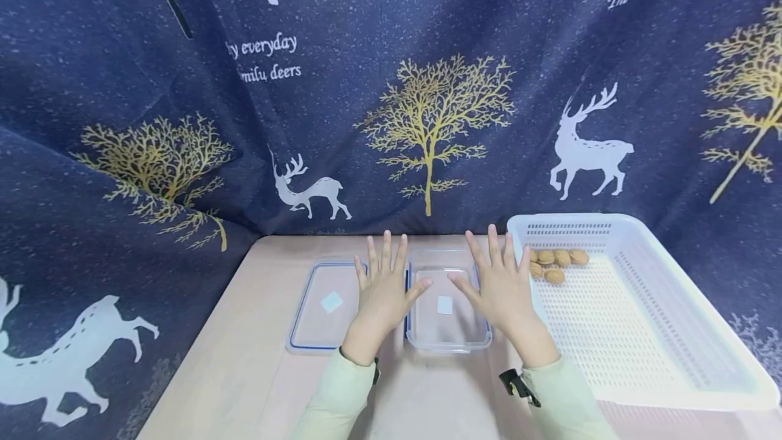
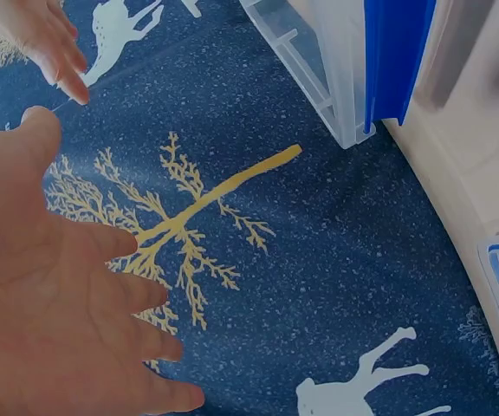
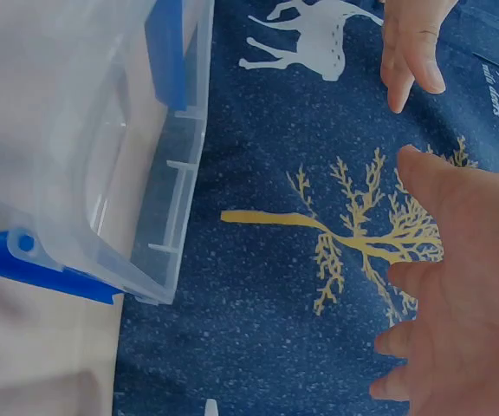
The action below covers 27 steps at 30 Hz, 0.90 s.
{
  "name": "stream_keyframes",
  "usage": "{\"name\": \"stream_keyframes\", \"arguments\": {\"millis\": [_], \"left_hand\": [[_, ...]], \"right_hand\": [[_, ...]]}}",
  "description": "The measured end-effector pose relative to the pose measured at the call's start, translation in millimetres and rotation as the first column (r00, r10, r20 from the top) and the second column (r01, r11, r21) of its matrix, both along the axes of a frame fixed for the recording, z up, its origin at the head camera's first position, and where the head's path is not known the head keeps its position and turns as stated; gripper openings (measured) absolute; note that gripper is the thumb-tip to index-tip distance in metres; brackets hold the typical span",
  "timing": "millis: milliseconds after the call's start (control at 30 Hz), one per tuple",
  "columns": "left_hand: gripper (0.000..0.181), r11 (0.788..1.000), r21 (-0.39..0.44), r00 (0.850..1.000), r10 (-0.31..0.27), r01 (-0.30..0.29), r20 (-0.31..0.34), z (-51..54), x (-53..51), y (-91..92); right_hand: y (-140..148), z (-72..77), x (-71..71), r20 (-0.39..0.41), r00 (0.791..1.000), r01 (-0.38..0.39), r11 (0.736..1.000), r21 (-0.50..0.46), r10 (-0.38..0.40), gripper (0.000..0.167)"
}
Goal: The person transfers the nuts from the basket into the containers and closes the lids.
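Left hand [image 1: 383, 297] and right hand [image 1: 504, 292] are held up, fingers spread wide, near the clear box [image 1: 449, 346] on the bench [image 1: 256, 358]! Walnuts [image 1: 562, 258] are gathered in the white basket [image 1: 611, 331], right.

Kind of room unclear, pale table [image 1: 238, 372], navy deer-print cloth [image 1: 427, 19] hanging behind it

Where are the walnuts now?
In the head view, the walnuts are on the right, in the far left corner of the white basket, beside the right hand.

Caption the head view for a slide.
Left hand and right hand held open near a clear container, blue-edged lid at left, walnuts in a white basket at right.
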State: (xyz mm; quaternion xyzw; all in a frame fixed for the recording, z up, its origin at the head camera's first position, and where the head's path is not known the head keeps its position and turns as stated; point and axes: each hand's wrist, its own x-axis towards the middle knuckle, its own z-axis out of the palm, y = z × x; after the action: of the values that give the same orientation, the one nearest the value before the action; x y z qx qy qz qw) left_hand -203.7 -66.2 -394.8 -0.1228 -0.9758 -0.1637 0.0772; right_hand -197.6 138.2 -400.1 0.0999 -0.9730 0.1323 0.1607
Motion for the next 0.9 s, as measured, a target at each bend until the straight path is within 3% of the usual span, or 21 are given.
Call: {"name": "stream_keyframes", "arguments": {"millis": [300, 900], "left_hand": [[0.087, 0.999, 0.034, 0.998, -0.032, 0.033, -0.055, 2.2, -0.8, 3.1], [0.085, 0.992, 0.093, 0.993, -0.077, 0.086, -0.091, 3.8, 2.2, 3.5]], "right_hand": [[2.9, 14.1, -2.6, -0.016, 1.000, -0.010, 0.999, -0.041, 0.009, 0.081], [9.0, 51.6, -16.0, -0.058, 0.998, -0.031, 0.999, -0.032, 0.029, 0.081]]}}
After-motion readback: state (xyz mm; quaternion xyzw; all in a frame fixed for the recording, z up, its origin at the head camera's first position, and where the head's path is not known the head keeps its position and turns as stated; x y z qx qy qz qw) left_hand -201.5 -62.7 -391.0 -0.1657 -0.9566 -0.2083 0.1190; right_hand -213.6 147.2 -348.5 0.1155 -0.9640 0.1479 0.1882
